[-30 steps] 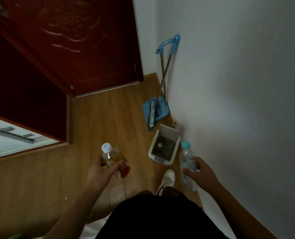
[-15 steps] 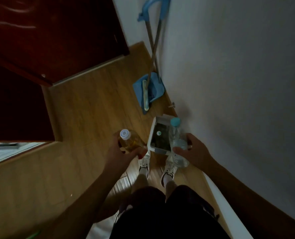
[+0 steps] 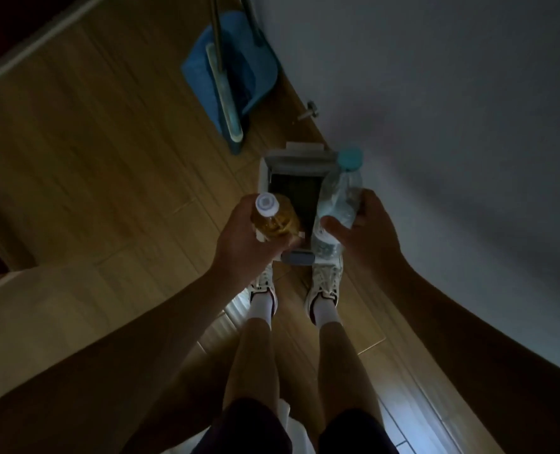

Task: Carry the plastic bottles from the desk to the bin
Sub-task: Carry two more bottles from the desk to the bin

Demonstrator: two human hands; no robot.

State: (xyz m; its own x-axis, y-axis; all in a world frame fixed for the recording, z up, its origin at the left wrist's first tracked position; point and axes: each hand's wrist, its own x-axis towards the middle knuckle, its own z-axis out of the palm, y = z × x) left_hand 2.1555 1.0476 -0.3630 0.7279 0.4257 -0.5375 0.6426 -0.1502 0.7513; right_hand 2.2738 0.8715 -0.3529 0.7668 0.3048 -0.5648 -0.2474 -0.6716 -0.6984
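Amber-filled bottle (image 3: 273,221) gripped in left hand (image 3: 246,247), clear blue-capped bottle (image 3: 339,194) gripped in right hand (image 3: 367,234), over bin (image 3: 265,173)

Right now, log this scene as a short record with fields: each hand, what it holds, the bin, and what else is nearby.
left hand: left hand grips the amber bottle, white cap up
right hand: right hand grips the clear bottle, blue cap up
bin: white bin on the floor by the wall, lid up, dark inside
bottle position: both held over the bin opening, neither released
feet: white shoes just before the bin
nearby: blue dustpan with broom, beyond the bin
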